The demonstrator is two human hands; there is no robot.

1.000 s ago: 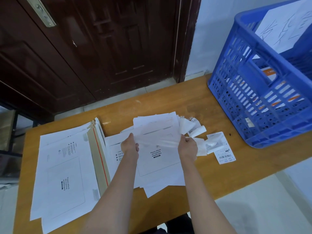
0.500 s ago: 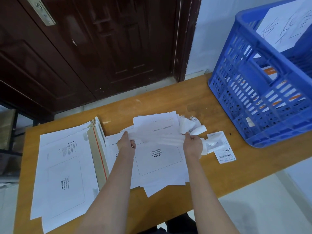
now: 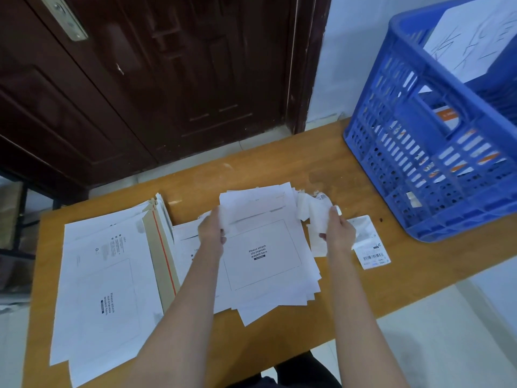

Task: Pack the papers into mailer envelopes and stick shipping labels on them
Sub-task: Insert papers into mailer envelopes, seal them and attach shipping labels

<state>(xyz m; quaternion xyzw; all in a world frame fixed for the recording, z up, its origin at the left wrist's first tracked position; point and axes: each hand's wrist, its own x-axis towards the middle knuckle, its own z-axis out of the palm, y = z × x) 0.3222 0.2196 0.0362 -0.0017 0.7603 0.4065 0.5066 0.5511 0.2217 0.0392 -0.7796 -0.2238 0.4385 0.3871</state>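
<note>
**Peeling the strip on a mailer, mid-pile**

My left hand (image 3: 210,230) is curled over the top left of the mailer envelope (image 3: 263,253) I'm working on, fingers pinching what looks like the flap edge. My right hand (image 3: 340,233) is closed around a crumpled white strip (image 3: 316,217), probably the peel-off backing, though it's too scrunched to say for sure. Both hands are gripping, nothing loose.

The envelope lies face up on a messy stack of papers (image 3: 279,301) near the middle of the table (image 3: 279,169), its "Please attach waybill here" box showing and bare. A printed shipping label (image 3: 373,252) with a barcode sits on the wood just beside my right hand, toward the right end. More backing scraps (image 3: 319,196) are bunched by the far corner of the stack. Spare mailer envelopes (image 3: 106,275) are piled along the left end, one showing its brown flap with a red tear line (image 3: 165,264). A blue plastic crate (image 3: 436,152) sits on the far right corner.

My take on doing this bit well: pin the flap flat with the left, draw the strip off low and steady so it doesn't tear, drop the scrap clear of the adhesive, then press the flap from one end to the other. After that the label goes square inside that box.
</note>
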